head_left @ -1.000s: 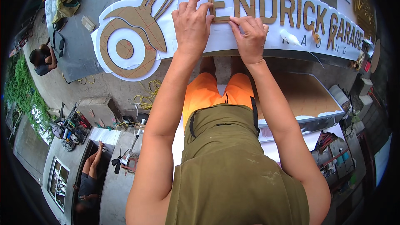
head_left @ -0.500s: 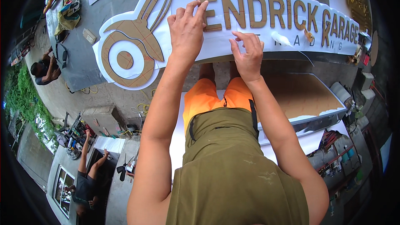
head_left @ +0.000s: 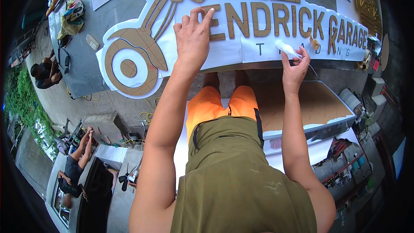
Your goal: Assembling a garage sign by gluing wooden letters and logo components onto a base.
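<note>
Left hand [head_left: 192,39]: fingers bent and slightly spread at the left end of the letter row; whether the tips press or hover cannot be told, and the thumb is hard to make out.
Right hand [head_left: 296,67]: thumb and forefinger slightly parted at the near end of a white bottle [head_left: 284,47]; whether they grip it is unclear.
White bottle: on the lower right half of the sign, a thin dark line running past the hand from its end; it covers some small printing.
Sign board [head_left: 125,25]: on the dark table [head_left: 121,11], white with a contoured edge, its upper part cut off by the frame.
Motorcycle cutouts [head_left: 151,72]: brown, crossed by red lines and red print; wheel ring, hub, fender and fork show at left.
Letter cutouts [head_left: 218,37]: brown, in a row curving down rightward; the first is partly hidden by the left hand, and one near the right end sits lower.
White paper [head_left: 224,52]: beneath the letters, with visible seams.
Orange-brown scrap [head_left: 314,43]: right of the bottle, too small to identify.
</note>
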A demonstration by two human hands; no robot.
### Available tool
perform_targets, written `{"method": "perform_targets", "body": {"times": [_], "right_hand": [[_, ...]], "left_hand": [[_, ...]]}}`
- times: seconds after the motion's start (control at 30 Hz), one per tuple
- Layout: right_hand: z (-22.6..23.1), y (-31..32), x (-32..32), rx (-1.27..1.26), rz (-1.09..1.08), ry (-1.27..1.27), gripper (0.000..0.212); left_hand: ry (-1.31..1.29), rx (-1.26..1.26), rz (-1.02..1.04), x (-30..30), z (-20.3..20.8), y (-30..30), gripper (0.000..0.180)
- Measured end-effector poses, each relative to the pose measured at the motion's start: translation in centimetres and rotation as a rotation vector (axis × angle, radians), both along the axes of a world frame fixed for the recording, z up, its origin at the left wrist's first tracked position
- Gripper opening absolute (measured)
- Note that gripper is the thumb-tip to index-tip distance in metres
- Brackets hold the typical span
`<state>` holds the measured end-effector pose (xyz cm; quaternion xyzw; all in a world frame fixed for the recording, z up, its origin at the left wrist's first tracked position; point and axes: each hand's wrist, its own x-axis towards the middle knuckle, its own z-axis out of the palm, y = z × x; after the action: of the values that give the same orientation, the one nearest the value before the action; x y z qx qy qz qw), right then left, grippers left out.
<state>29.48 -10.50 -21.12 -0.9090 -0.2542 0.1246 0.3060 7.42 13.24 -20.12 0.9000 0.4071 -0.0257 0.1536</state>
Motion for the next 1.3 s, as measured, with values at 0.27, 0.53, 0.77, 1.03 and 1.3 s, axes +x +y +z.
{"method": "perform_targets", "body": {"times": [0.27, 0.53, 0.77, 1.03, 1.3], "right_hand": [[-0.6, 1.7, -0.4, -0.014, 0.083, -0.017, 0.047], [0.0, 1.5, -0.1, 0.020, 0.113, 0.075, 0.028], [5.4, 6.5, 4.5, 0.178, 0.365, -0.027, 0.033], [8.3, 15.8, 9.3, -0.017, 0.858, -0.258, 0.043], [5.5, 19.6, 10.1, -0.089, 1.078, -0.426, 0.043]], "left_hand": [[0.014, -0.009, 0.030, 0.1, -0.2, -0.2, 0.069], [-0.006, -0.009, 0.047, 0.1, -0.3, -0.4, 0.071], [-0.003, -0.027, 0.068, 0.4, 0.1, -0.5, 0.075], [0.029, -0.012, 0.060, 0.5, 0.2, -0.8, 0.069], [-0.010, -0.022, 0.096, 0.6, 0.2, -0.9, 0.081]]}}
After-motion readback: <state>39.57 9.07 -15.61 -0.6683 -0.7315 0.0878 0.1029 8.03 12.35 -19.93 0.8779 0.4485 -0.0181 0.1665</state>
